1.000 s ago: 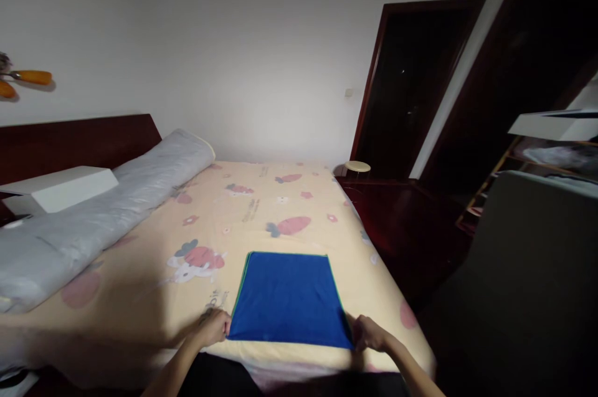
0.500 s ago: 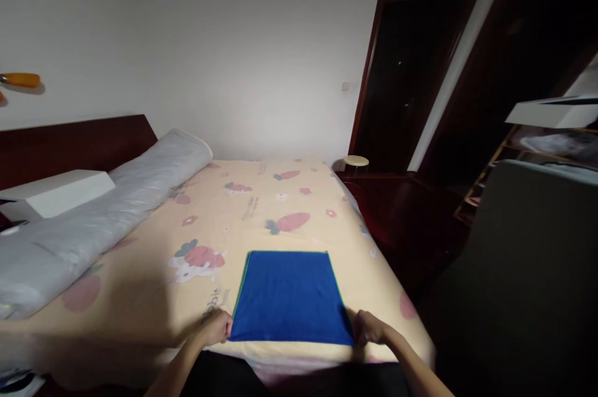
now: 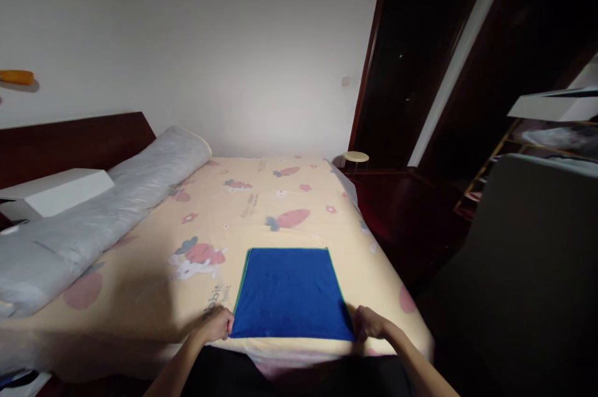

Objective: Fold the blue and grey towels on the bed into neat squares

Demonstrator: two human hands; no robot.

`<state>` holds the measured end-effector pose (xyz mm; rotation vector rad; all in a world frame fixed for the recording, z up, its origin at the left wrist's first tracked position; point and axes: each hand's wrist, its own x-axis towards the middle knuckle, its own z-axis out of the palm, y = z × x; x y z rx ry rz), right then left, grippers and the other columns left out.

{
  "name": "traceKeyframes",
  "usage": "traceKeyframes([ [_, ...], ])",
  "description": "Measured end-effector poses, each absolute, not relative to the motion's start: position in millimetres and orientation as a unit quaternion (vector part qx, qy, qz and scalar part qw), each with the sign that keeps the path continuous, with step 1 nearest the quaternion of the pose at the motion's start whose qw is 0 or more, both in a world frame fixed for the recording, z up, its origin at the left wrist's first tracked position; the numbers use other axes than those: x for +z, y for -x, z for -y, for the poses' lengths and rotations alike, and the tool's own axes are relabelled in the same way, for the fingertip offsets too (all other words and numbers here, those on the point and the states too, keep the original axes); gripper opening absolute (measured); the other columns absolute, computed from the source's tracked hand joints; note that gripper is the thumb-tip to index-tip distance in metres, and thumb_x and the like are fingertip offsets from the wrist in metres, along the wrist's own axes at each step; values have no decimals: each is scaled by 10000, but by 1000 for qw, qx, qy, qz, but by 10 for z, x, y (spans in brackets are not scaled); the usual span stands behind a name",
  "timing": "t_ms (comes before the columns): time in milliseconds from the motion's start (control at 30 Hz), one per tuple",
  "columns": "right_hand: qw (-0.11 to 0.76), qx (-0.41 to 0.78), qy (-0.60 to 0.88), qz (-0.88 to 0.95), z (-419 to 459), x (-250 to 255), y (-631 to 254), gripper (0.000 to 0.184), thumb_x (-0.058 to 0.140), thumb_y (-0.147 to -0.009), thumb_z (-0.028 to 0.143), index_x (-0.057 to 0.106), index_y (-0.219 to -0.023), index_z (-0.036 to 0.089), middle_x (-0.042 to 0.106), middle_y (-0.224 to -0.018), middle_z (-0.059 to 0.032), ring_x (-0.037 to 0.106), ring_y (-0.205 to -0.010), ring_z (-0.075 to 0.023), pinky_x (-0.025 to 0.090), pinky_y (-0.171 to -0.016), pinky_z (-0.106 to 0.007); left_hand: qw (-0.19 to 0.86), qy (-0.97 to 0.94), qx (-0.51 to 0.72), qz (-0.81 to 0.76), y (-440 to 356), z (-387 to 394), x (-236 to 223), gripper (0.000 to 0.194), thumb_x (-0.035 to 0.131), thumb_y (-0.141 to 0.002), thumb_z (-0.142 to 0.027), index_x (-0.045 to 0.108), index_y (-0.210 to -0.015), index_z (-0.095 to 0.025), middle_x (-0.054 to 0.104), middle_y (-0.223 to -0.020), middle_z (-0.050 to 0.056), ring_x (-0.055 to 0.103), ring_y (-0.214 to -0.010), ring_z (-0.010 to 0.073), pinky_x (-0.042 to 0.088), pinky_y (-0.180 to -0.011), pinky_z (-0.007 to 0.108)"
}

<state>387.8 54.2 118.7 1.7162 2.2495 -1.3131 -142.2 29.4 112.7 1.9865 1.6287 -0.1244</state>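
A blue cloth (image 3: 292, 294) with green edging lies flat on the bed, folded into a square; layered edges show along its left side. My left hand (image 3: 218, 325) is closed on the cloth's near left corner. At the near right corner, my right hand (image 3: 371, 324) pinches the cloth with bent fingers. The near edge is stretched straight between the two hands. Both corners are partly hidden by the fingers.
The bed's patterned sheet (image 3: 284, 194) spreads around the cloth. A long grey roll (image 3: 140, 179) and a white box (image 3: 70, 191) lie by the headboard (image 3: 79, 135). A round stool (image 3: 355, 157) stands near the door; a dark panel (image 3: 527, 247) rises at right.
The whole view has shifted very slightly. Both hands keep their hold on the cloth's near corners, and the cloth lies as before.
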Motion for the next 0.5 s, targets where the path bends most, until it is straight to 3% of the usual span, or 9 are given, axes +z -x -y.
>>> traceKeyframes([
  [500, 32, -417, -561, -714, -518, 1214, -3839, 168, 732, -484, 233, 748, -639, 170, 667, -607, 6, 609, -630, -170, 468, -585, -244, 295, -728, -48, -617, 1359, -254, 1227, 187, 601, -558, -86, 685, -651, -224, 666, -673, -55, 604, -701, 144, 420, -664, 255],
])
